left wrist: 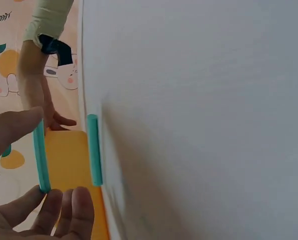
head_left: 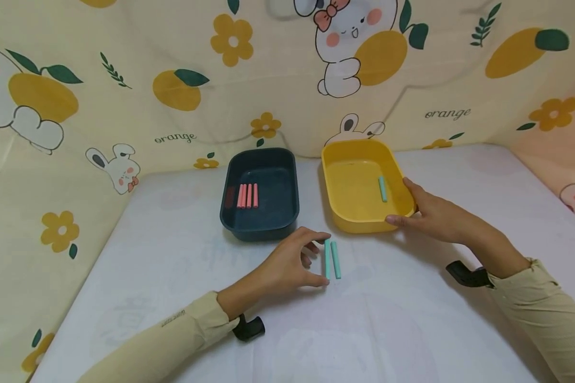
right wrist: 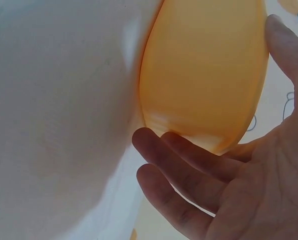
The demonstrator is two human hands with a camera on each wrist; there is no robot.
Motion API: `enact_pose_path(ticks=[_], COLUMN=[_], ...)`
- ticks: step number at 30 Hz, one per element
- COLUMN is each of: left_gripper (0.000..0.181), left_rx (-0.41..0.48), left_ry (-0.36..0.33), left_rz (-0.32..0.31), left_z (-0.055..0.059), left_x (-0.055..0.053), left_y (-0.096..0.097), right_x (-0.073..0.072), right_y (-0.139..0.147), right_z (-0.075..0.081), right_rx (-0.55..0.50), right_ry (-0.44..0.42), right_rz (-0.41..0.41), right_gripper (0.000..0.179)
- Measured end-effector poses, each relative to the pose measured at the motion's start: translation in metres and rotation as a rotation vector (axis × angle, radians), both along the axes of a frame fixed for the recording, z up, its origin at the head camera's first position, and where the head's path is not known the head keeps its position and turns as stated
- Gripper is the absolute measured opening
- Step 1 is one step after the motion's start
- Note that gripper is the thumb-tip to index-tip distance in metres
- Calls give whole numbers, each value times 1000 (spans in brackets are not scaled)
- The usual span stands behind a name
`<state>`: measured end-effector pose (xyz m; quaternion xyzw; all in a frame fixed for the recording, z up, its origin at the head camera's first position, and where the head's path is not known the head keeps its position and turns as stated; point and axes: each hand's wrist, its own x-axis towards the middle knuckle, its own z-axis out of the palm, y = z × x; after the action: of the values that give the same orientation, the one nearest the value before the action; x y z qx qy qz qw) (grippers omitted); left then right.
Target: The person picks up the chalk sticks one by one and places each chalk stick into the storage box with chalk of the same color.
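Note:
In the head view my left hand (head_left: 287,260) pinches a teal chalk stick (head_left: 327,259) end to end between thumb and a fingertip. Seen from the left wrist, the same chalk stick (left wrist: 40,156) spans the gap between the digits. Just right of it a second teal chalk stick (head_left: 336,260) lies on the table. My right hand (head_left: 436,213) holds the near right corner of a yellow tray (head_left: 356,226), thumb at the near rim and fingers along the right side. Inside that tray lies one teal chalk stick (head_left: 383,189).
Left of the yellow tray stands a dark blue tray (head_left: 259,233) with several pink chalk sticks (head_left: 248,196) side by side in it. Both trays sit at the back of the white-covered table (head_left: 364,330), near a printed cloth backdrop (head_left: 278,80).

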<state>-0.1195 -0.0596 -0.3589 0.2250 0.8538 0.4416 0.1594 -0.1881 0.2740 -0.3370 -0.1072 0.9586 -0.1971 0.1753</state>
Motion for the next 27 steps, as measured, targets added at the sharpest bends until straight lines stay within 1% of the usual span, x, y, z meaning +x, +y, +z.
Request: enact_pose_path(ticks=[3,6,10,14,21,24,27], left_gripper=[80,81,81,81,81,80,81], left_rx=[25,9,-12,-6,-33,-20,-31], left_ry=[10,20,51,90,145,161,189], left_rz=[0,5,6,21,55,66,58], left_z=[7,18,31,41,49,53,56], left_x=[-5,-10,-18,-30,-53,-61,-68], left_y=[6,13,20,24,29,34,40], right_x=[1,2,2,1,-3,-4,-4], right_y=[1,1,-1,-3,0,2,4], right_z=[0,1,2,2,-7,-10,-12], right_rx=[-6,-17,-40,-79,-197,-238,-256], right_ry=[5,11,8,6,-25,-13,14], right_rz=[7,11,1,-22,-31,-20,-4], right_gripper=[115,114,115,117,120,122,122])
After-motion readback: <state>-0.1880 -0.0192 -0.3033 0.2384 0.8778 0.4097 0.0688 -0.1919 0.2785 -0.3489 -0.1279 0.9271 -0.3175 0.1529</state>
